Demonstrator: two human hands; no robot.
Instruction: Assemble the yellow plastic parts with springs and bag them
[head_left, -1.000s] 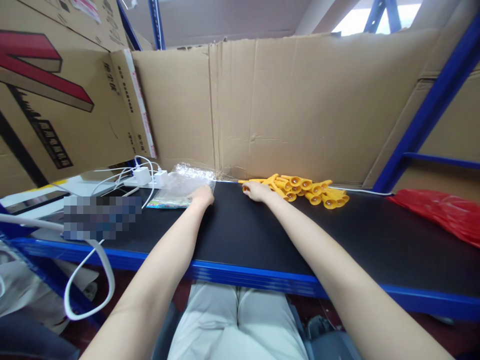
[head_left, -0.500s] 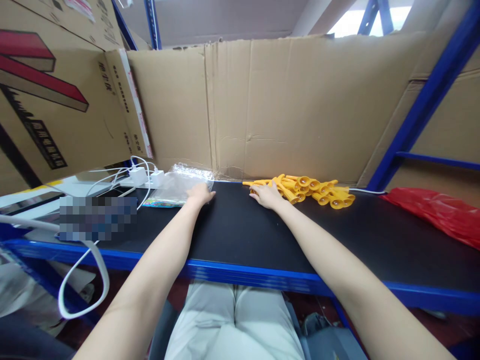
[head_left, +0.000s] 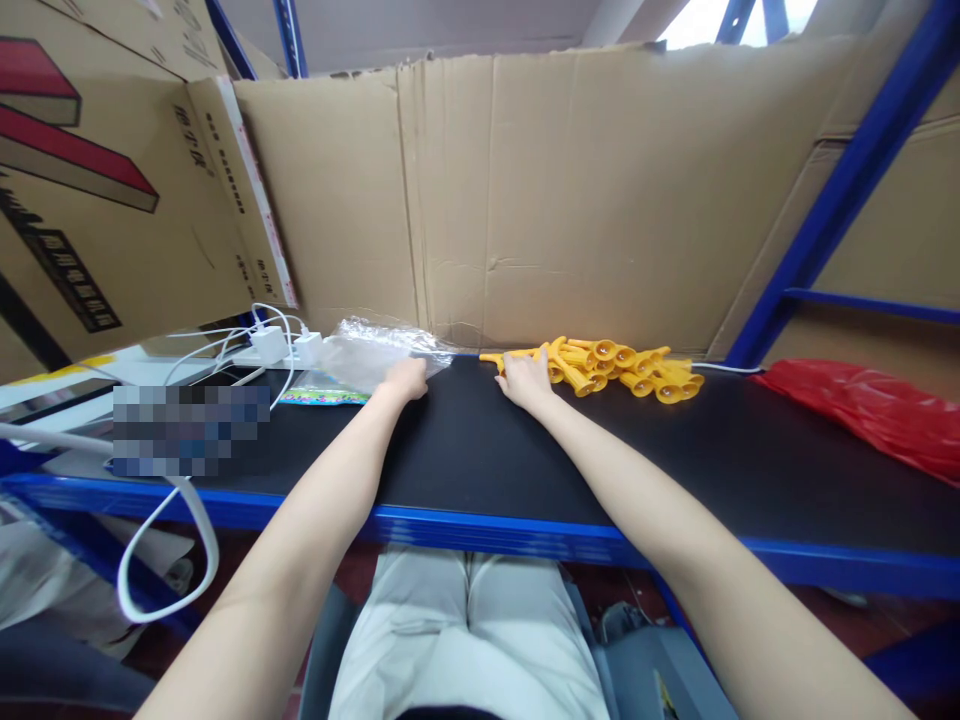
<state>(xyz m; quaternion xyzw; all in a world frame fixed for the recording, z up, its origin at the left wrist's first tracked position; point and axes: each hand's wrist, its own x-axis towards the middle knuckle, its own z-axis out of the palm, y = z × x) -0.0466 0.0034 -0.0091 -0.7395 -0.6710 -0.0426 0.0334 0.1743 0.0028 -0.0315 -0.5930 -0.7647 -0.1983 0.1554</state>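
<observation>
My left hand point(head_left: 406, 380) is closed at the right part of a clear plastic bag point(head_left: 360, 358), which lies crinkled on the black shelf top. A colourful printed strip point(head_left: 326, 396) shows along the bag's near edge. My right hand point(head_left: 528, 381) rests over the left end of a pile of yellow horn-shaped pieces point(head_left: 637, 370), its fingers apart and touching the pieces there. Several of them turn their flared, hollow ends toward me. The undersides of my right fingers are hidden.
White chargers and cables point(head_left: 270, 345) stand at the left, near a blurred-out item point(head_left: 191, 430). A white cable loop point(head_left: 206, 540) hangs over the shelf's blue front edge point(head_left: 495, 530). Red plastic point(head_left: 862, 410) lies at the right. Cardboard point(head_left: 600, 200) walls the back.
My left hand has closed from a looser pose, and the bag's right end now reaches farther right. My right hand stays at the yellow pile, its fingers slightly shifted. The view tilts slightly down.
</observation>
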